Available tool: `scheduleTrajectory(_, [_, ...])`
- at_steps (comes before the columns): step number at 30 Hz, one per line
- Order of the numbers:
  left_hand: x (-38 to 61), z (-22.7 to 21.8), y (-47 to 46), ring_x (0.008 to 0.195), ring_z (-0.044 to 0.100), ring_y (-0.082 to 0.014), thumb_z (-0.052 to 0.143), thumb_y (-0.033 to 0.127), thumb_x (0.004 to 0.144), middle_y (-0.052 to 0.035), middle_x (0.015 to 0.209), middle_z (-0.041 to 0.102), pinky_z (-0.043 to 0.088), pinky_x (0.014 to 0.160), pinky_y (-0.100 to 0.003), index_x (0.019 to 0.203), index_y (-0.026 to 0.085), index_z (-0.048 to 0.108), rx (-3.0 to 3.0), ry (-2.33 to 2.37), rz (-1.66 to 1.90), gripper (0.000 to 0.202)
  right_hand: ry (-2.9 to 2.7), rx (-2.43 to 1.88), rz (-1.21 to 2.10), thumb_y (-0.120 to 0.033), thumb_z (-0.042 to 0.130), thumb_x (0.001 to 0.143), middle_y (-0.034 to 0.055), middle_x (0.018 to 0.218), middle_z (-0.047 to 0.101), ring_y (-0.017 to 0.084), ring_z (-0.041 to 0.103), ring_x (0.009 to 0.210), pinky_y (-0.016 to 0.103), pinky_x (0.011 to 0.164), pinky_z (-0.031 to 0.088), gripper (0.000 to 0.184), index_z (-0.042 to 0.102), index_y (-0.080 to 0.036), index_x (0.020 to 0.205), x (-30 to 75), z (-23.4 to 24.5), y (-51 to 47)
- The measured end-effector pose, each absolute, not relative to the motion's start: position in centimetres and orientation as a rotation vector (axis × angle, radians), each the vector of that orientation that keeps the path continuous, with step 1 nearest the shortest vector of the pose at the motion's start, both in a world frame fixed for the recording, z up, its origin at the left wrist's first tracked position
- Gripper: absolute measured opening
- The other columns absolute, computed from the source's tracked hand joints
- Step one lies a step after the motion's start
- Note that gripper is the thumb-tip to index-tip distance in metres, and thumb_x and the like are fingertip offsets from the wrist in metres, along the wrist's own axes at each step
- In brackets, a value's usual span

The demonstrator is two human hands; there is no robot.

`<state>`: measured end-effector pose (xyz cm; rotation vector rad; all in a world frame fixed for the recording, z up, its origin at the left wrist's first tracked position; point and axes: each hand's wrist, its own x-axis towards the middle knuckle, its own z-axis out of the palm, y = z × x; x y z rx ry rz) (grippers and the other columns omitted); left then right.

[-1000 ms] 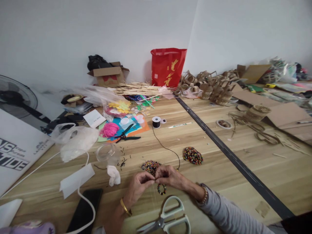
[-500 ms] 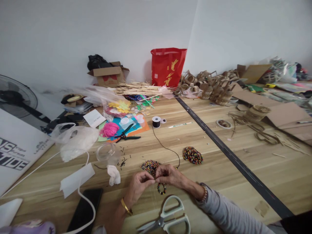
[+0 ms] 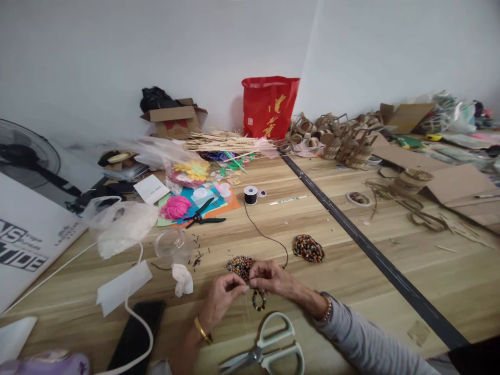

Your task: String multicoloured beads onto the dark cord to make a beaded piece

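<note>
Fingertips of my left hand (image 3: 223, 298) and my right hand (image 3: 272, 278) nearly meet, each in a pinch. A small loop of multicoloured beads (image 3: 258, 301) hangs just below the right fingers. Thin clear thread (image 3: 246, 308) trails down under the left fingertips; the exact spot between the fingers is too small to make out. Behind the hands lies a heap of loose beads (image 3: 239, 265), partly covered by the right hand. Farther right rests a coil of strung beads (image 3: 308, 248). Scissors with pale handles (image 3: 278, 333) lie in front, blades parted.
A spool of black cord (image 3: 250, 196) stands mid-table, its cord running toward the right hand. On the left are black-handled pliers (image 3: 203, 216), pink yarn (image 3: 175, 207), a clear tub (image 3: 172, 244), crumpled tissue (image 3: 182, 280) and a phone (image 3: 135, 338). Woven baskets (image 3: 351, 148) crowd the back right.
Almost nothing differs. Both hands keep their pinch in the same place, with a very slight shift of the right fingers and the hanging bead loop.
</note>
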<state>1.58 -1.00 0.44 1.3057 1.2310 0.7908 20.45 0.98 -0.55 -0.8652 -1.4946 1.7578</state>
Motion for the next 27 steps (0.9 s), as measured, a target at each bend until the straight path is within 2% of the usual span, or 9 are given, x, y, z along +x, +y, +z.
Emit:
scheduleTrajectory(4, [1.8, 0.5, -1.0, 0.055, 0.050, -0.0139, 0.074, 0.036, 0.062, 0.0011, 0.054, 0.062, 0.038, 0.055, -0.023, 0.057, 0.015, 0.066, 1.305, 1.213, 0.792, 0.022, -1.500, -0.799, 1.797, -0.050, 0.079, 0.065, -0.0042, 0.060, 0.054, 0.004, 0.040, 0.048, 0.016, 0.045, 0.031, 0.044, 0.059, -0.012, 0.077, 20.2, -0.4, 0.8])
scheduleTrajectory(12, [2.1, 0.7, -1.1, 0.054, 0.050, -0.0141, 0.074, 0.040, 0.062, 0.0011, 0.053, 0.060, 0.038, 0.055, -0.024, 0.056, 0.016, 0.064, 1.307, 1.206, 0.827, 0.027, -1.637, -0.822, 1.758, -0.050, 0.073, 0.072, -0.0038, 0.061, 0.051, 0.006, 0.043, 0.052, 0.017, 0.049, 0.034, 0.040, 0.059, -0.012, 0.074, 20.7, -0.2, 0.8])
scheduleTrajectory(15, [1.9, 0.3, -0.9, 0.053, 0.050, -0.0138, 0.073, 0.040, 0.062, 0.0015, 0.052, 0.058, 0.039, 0.056, -0.024, 0.055, 0.016, 0.062, 1.288, 1.192, 0.832, 0.027, -1.770, -0.827, 1.722, -0.041, 0.072, 0.074, -0.0031, 0.062, 0.052, 0.007, 0.043, 0.054, 0.017, 0.049, 0.034, 0.032, 0.061, -0.012, 0.076, 21.6, 0.4, 1.1])
scheduleTrajectory(19, [1.8, 0.1, -0.9, 0.053, 0.050, -0.0132, 0.074, 0.038, 0.061, 0.0017, 0.051, 0.059, 0.039, 0.056, -0.024, 0.055, 0.016, 0.062, 1.240, 1.157, 0.837, 0.026, -2.035, -0.818, 1.582, -0.022, 0.070, 0.075, -0.0010, 0.070, 0.057, 0.008, 0.047, 0.059, 0.017, 0.052, 0.036, 0.012, 0.067, -0.013, 0.081, 22.8, 1.1, 1.5])
scheduleTrajectory(21, [1.9, 0.3, -1.0, 0.053, 0.049, -0.0128, 0.074, 0.037, 0.061, 0.0017, 0.052, 0.059, 0.039, 0.055, -0.023, 0.055, 0.016, 0.062, 1.231, 1.148, 0.831, 0.025, -2.095, -0.812, 1.505, -0.018, 0.070, 0.075, 0.0003, 0.075, 0.059, 0.009, 0.049, 0.062, 0.017, 0.054, 0.037, 0.011, 0.068, -0.013, 0.085, 23.0, 1.2, 1.6])
scheduleTrajectory(23, [2.0, 0.6, -1.1, 0.052, 0.048, -0.0125, 0.074, 0.036, 0.061, 0.0019, 0.051, 0.058, 0.038, 0.055, -0.023, 0.055, 0.016, 0.063, 1.238, 1.146, 0.825, 0.024, -2.080, -0.812, 1.491, -0.021, 0.070, 0.076, 0.0015, 0.079, 0.060, 0.010, 0.051, 0.065, 0.018, 0.056, 0.039, 0.014, 0.069, -0.013, 0.088, 22.9, 1.2, 1.5])
scheduleTrajectory(27, [2.3, 0.8, -1.0, 0.052, 0.048, -0.0125, 0.074, 0.037, 0.061, 0.0019, 0.051, 0.058, 0.037, 0.054, -0.023, 0.055, 0.016, 0.062, 1.252, 1.157, 0.832, 0.025, -1.918, -0.805, 1.637, -0.040, 0.071, 0.078, 0.0014, 0.074, 0.060, 0.010, 0.052, 0.063, 0.019, 0.056, 0.040, 0.030, 0.067, -0.012, 0.089, 22.3, 0.8, 1.3])
